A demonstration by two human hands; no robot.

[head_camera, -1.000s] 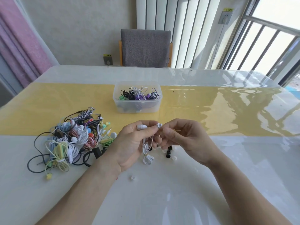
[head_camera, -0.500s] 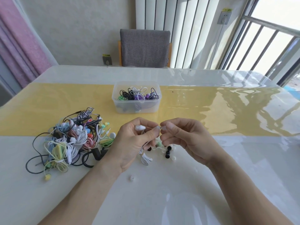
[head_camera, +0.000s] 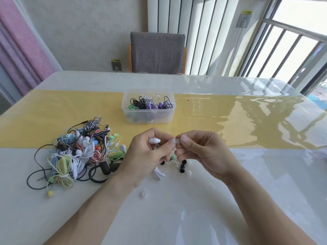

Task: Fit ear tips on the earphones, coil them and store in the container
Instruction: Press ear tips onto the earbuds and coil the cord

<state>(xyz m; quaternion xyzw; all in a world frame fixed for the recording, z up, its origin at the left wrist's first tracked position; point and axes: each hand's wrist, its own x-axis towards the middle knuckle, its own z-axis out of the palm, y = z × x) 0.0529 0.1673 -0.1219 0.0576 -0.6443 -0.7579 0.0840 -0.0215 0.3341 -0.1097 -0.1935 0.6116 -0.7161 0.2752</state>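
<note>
- left hand (head_camera: 148, 154) is curled round a white earphone, one earbud (head_camera: 154, 140) poking out on top, its cord (head_camera: 158, 174) hanging down in a small bunch just over the desk (head_camera: 177, 218)
- right hand (head_camera: 200, 152) pinches what looks like a clear tip (head_camera: 172, 140) and holds it up against the left fingers, both hands up off the desk in front of the box (head_camera: 148, 105)
- tips look tiny, soft and slick, so i'd guess they squash and pop away easily. best to hold one by its skirt and hold the bud by its hard shell, not the cord
- cord is thin and floppy, weighs nothing, should coil fine but tangles fast
- spare tips (head_camera: 182, 167) lie on the desk right under the hands, one stray (head_camera: 144, 194) nearer me
- pile (head_camera: 76, 152) of uncoiled earphones sits to the left, box already has coiled ones in it
- can't see the second earbud, fingers hide it, so can't tell if the tip is seated yet
</note>
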